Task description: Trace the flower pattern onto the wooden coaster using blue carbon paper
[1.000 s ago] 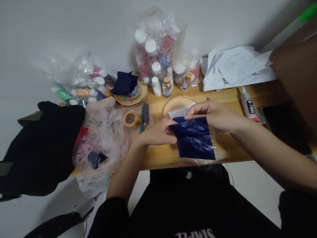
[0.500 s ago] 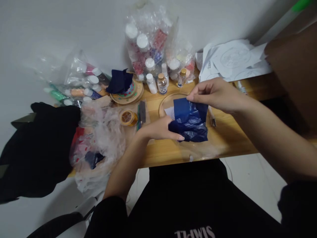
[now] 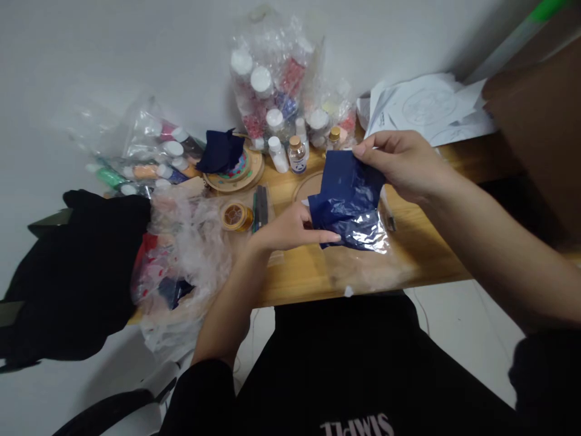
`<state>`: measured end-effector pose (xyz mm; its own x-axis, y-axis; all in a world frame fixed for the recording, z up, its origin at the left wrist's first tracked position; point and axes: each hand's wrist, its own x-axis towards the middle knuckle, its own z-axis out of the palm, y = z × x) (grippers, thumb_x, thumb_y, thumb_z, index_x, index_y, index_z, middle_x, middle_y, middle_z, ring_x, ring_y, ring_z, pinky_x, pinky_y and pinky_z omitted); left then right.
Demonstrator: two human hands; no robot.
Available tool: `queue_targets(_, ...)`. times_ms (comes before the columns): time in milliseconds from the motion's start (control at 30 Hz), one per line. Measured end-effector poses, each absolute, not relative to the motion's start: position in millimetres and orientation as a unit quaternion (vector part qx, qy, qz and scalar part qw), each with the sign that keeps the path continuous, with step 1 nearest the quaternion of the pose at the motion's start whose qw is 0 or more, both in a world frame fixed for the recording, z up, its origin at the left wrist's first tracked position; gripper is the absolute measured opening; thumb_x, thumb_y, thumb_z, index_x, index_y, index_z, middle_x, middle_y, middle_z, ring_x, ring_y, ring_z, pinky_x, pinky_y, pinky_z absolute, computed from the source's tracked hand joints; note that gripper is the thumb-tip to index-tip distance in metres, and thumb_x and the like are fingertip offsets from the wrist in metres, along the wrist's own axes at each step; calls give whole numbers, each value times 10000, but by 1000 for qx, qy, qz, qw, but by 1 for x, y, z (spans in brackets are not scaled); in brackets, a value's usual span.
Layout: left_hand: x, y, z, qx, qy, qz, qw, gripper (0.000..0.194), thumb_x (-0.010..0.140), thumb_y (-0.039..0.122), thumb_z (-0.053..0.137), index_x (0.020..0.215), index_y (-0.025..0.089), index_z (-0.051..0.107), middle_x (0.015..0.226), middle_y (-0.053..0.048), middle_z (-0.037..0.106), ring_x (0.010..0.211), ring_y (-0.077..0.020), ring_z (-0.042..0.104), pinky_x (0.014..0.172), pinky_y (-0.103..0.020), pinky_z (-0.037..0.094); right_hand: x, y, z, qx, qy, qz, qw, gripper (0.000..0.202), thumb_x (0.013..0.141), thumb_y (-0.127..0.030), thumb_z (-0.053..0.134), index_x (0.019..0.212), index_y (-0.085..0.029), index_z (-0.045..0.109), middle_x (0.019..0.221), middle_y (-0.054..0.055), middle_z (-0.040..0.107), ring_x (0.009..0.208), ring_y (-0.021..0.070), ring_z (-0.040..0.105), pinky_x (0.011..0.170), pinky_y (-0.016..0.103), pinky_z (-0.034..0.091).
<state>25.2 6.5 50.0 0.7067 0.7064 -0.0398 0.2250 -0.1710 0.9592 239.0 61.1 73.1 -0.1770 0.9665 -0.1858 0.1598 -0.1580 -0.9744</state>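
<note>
Raised since the earlier head-camera frame: right hand [image 3: 403,160], fingertips pinching the upper edge of a navy sheet [image 3: 342,172], more of it now above a crinkled clear bag [image 3: 374,233]. Left hand [image 3: 295,229] grips their left side, thumb in front. Sheet held above wooden table [image 3: 295,284], partly hiding round board [image 3: 305,186].

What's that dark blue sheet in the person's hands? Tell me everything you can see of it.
The dark blue sheet looks thin and soft, perhaps cloth. Its upper part is matte and fairly smooth; its lower part is creased under shiny clear plastic. The right hand pinches its upper right corner, while the left hand grips its left side, thumb laid across the front. It is held over the wooden table.
</note>
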Motion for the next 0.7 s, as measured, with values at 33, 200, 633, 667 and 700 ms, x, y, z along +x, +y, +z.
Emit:
queue_targets(33, 24, 7, 51, 740, 311, 205, 560, 231, 783, 340, 713, 672, 142, 669, 756, -14, 663, 766, -142, 613, 777, -279, 519, 239, 61, 74, -526, -534, 542, 380, 318, 732, -462, 775, 703, -195, 605, 627, -15, 564, 588, 113, 559, 546, 264, 432)
queue_targets(200, 16, 8, 60, 737, 316, 197, 565, 163, 817, 310, 695, 772, 154, 707, 793, -6, 689, 802, -150, 637, 809, -274, 516, 245, 58, 81, -502, -492, 573, 422, 312, 709, -417, 813, 706, -191, 597, 631, -28, 621, 552, 84, 554, 554, 256, 445)
queue_targets(633, 27, -46, 88, 900, 402, 127, 112, 242, 933, 159, 504, 1103, 214, 668, 981, -44, 672, 779, -168, 631, 629, -266, 436, 257, 39, 100, -486, -563, 366, 559, 166, 804, -267, 750, 705, -166, 663, 669, -17, 643, 641, 56, 537, 645, 262, 408)
queue_targets(667, 27, -52, 88, 904, 398, 144, 64, 262, 935, 133, 476, 1098, 215, 664, 977, -43, 674, 747, -160, 615, 614, -268, 421, 259, 34, 102, -483, -577, 317, 577, 177, 812, -304, 740, 720, -168, 673, 683, -24, 646, 667, 52, 544, 668, 260, 410)
queue_targets(700, 28, -57, 89, 905, 391, 164, 23, 280, 936, 105, 448, 1082, 210, 662, 967, -41, 676, 718, -153, 598, 602, -269, 408, 260, 29, 105, -481, -598, 282, 576, 181, 830, -335, 718, 753, -173, 687, 712, -32, 656, 699, 49, 558, 690, 257, 413)
